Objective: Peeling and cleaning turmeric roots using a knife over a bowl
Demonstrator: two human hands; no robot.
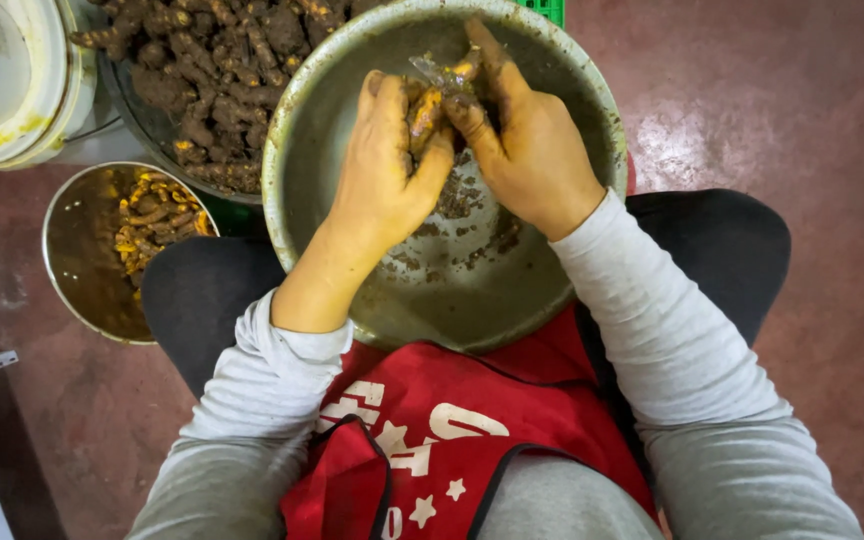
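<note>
Small steel bowl [82, 250] of peeled orange roots, heap of muddy roots [207, 70], then the large basin [302, 150] on the lap: left hand [387, 165] clamped on a turmeric root [424, 110], right hand [527, 140] pinching a small blade [442, 72] against it

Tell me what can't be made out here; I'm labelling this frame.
Head view only:
- The tool in the right hand: mostly hidden by fingers, kind unclear.
- The root piece in the left hand: largely covered by both hands.
- White bucket: cut off by the frame's edge, contents unseen.
- Big metal bowl: near rim hidden by forearms.
</note>
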